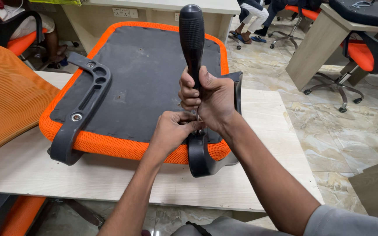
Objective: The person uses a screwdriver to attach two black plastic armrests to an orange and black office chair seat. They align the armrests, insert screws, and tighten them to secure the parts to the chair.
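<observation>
Two hands work at one spot: your right hand is wrapped tight around the lower end of one black screwdriver handle, which stands upright, and your left hand is pinched together just below it, fingertips at the metal shaft where it meets the armrest bracket. The two hands touch each other.

One chair seat lies upside down on the surface, its dark underside facing you, edged all round in orange mesh. Two black armrests are on it: one runs along the 9 o'clock edge, showing two screw heads, and the other sits at the 5 o'clock corner, right under your hands, curling over the seat's near edge.

One orange mesh chair back leans in at 9 o'clock of the seat, partly over the surface. At 2 o'clock, well apart, one office chair with an orange cushion stands beside a desk on the marble floor. At 12 and 10 o'clock, seated people's legs show.

No box, tray or other container shows.
</observation>
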